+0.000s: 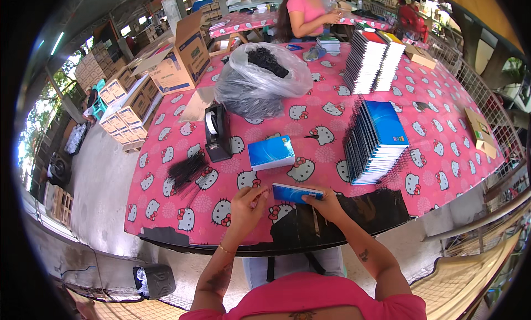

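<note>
My right hand [327, 204] grips a small blue-covered notebook [290, 193] above the table's near edge, its thumb on top of the cover. Just left of it, my left hand [248, 208] has its fingers curled and pressed together, apart from the notebook; what they pinch, if anything, is too small to make out. A short stack of blue-covered pads [271, 154] lies beyond my hands. To the left is a pile of black spiral binding coils [187, 169], with a black tape dispenser [218, 133] behind it. On the right stands a tall stack of blue spiral notebooks [381, 126].
A pink patterned cloth [310, 120] covers the table, with black surface bare along the near edge [354, 215]. Farther back are a plastic bag of black coils [260, 82], an open carton [180, 62] and more spiral notebook stacks [368, 60]. Another person [307, 13] works beyond.
</note>
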A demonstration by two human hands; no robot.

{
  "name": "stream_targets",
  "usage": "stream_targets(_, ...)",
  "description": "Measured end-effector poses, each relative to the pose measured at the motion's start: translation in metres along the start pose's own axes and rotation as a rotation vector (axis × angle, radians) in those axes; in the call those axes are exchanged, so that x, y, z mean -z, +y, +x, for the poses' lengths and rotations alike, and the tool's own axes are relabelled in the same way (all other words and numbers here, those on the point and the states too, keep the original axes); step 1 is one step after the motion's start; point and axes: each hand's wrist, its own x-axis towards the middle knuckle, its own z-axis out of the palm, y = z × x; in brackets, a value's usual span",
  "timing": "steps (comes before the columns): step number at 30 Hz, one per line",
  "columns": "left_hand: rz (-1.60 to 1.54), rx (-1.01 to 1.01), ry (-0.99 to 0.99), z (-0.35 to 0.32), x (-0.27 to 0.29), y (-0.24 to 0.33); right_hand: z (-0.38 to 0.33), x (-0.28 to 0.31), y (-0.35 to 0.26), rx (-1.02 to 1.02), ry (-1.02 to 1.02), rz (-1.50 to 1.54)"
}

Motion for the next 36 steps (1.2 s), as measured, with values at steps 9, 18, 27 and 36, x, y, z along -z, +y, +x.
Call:
stream_targets(9, 0.108, 0.021, -0.078, 0.014, 0.005, -0.015, 0.0, 0.0, -0.002, 0.012, -0.002, 0.012)
stream_targets(18, -0.022, -0.04, -0.168, 0.026, 0.012, -0.011, -0.003, -0.001, 0.001, 0.046, -0.03, 0.052)
stream_targets(27, 0.206, -0.205, -0.415, 0.034, 0.007, -0.016, -0.011, -0.008, -0.005, 0.115, 0.012, -0.012)
stream_targets(36, 0.771, -0.31, -0.172, 0.0, -0.02, 0.022, -0.018, -0.025, -0.028, 0.135, 0.155, 0.047)
